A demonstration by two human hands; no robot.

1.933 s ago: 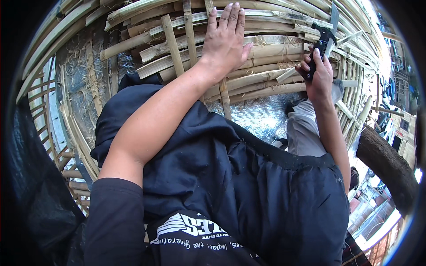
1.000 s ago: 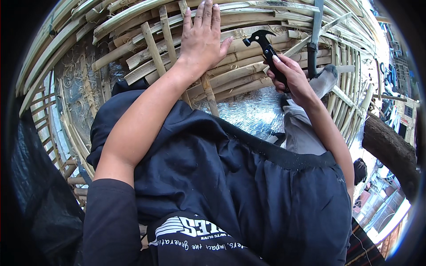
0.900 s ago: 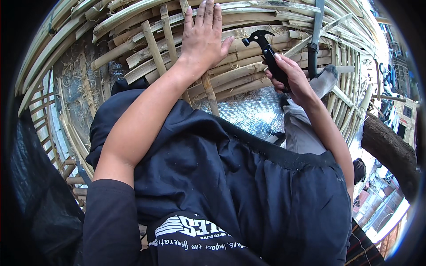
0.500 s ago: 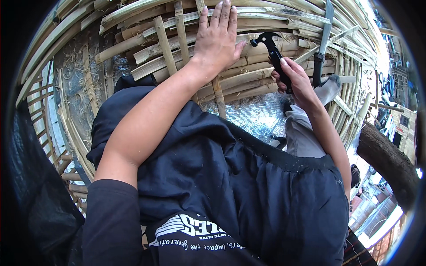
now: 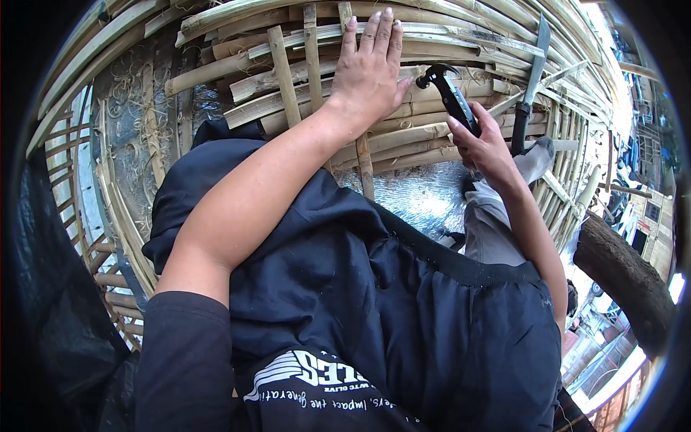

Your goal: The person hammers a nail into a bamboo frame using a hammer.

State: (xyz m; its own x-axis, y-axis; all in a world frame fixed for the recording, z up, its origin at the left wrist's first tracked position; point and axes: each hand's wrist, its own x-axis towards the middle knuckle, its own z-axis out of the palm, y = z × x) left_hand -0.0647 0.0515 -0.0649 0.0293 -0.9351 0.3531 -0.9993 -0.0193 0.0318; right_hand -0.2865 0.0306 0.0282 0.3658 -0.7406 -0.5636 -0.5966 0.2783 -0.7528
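My left hand point(image 5: 367, 86) lies flat over split bamboo strips point(image 5: 414, 135), fingers stretched away from me, holding nothing. My right hand point(image 5: 491, 147) grips a small black claw hammer point(image 5: 455, 101) by its handle. The hammer's head is just right of my left thumb, above the strips; whether it touches them I cannot tell. Narrow upright bamboo pieces point(image 5: 312, 65) cross the long strips beside my left hand. To the right of the hammer lies a long knife point(image 5: 536, 75) with a dark handle, across the bamboo.
Shiny silver sheeting point(image 5: 414, 191) shows below the strips, near my lap. Curled shavings point(image 5: 133, 155) litter the surface at left. A foot point(image 5: 536, 162) and grey trouser leg point(image 5: 493, 223) are at right. A thick brown log point(image 5: 622, 273) slants at the far right, with bamboo slats around the edges.
The view has shifted, so the scene sits slightly lower and farther right. My right hand has turned on the handle, and the hammer's head has tilted. My left hand stays on the strips.
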